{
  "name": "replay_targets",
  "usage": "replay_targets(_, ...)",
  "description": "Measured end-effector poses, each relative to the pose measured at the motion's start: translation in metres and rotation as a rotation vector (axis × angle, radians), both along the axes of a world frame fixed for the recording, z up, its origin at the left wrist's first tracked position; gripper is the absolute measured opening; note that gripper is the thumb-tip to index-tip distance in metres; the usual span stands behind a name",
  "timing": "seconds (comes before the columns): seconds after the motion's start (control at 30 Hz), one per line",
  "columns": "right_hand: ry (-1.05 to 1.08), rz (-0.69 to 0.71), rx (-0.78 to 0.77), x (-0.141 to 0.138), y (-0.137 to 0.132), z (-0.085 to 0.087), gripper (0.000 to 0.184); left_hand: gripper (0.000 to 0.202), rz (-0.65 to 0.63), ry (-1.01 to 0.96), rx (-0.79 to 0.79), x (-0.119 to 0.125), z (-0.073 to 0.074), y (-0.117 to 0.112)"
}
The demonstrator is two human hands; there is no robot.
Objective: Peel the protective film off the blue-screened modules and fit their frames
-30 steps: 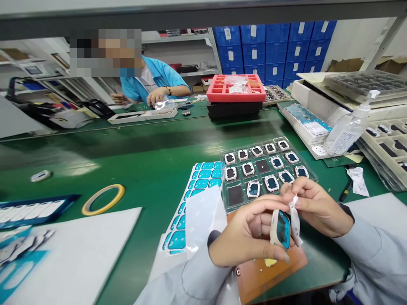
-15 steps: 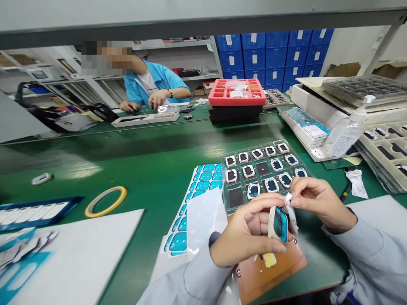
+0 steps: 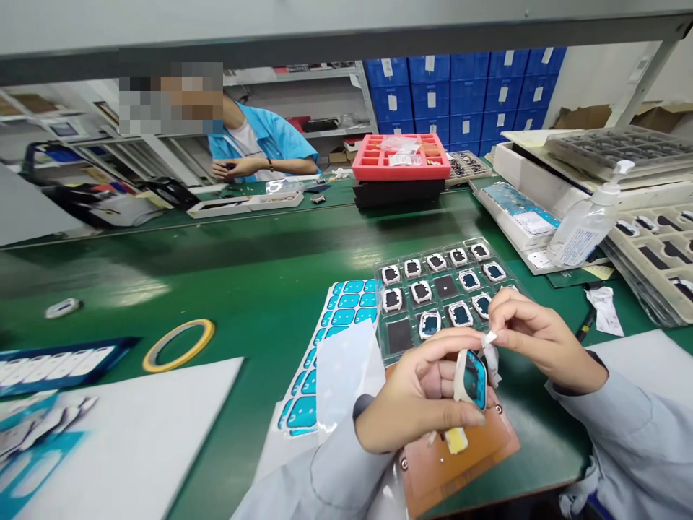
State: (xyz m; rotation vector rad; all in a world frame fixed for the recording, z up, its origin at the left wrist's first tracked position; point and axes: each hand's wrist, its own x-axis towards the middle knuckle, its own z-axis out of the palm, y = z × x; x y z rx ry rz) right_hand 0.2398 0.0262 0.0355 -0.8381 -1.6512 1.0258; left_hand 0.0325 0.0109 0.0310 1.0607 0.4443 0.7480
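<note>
My left hand [image 3: 414, 397] grips a white smartwatch case [image 3: 472, 379] with a blue film on its face, turned to the right and tilted. Beside the case hangs a crumpled white wipe [image 3: 491, 360], pinched at its top by the thumb and fingers of my right hand [image 3: 533, 336]. An orange plate [image 3: 460, 469] with a yellow patch and corner screws lies under my hands. Just behind them is a clear plastic tray [image 3: 401, 336] of white watch frames, partly covered by my hands.
Sheets of blue stickers [image 3: 346, 316] lie left of the tray, near a yellow tape roll [image 3: 178, 345]. A pump bottle [image 3: 587, 224] stands at the right. Across the green table [image 3: 260, 267], a co-worker in blue [image 3: 281, 141] sits behind a red tray [image 3: 401, 170].
My hands keep nearly the same grip, with the right fingers and wipe shifted slightly. Across the table, the co-worker's hands have come up together off the table.
</note>
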Motion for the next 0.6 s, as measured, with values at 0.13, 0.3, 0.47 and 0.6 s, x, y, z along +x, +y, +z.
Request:
replay_targets(0.13,0.045,0.012,-0.045,0.0010,-0.0009,0.0019,0.024,0.049,0.033,-0.019,0.004,-0.0002,0.0012,-0.0007)
replay_targets(0.3,0.110,-0.014,-0.175,0.0008,-0.0022,-0.0001,0.024,0.047,0.027,-0.064,0.034,-0.0008,0.0025,-0.0012)
replay_targets(0.47,0.137,-0.153,-0.179,0.0043,-0.0002,-0.0020,0.024,0.051,0.072,-0.055,0.042,-0.0001,-0.0001,-0.0014)
replay_targets(0.6,0.161,-0.124,-0.215,0.0088,0.0022,-0.0007,0.027,0.049,0.063,-0.050,0.025,0.0006,0.0002,-0.0013)
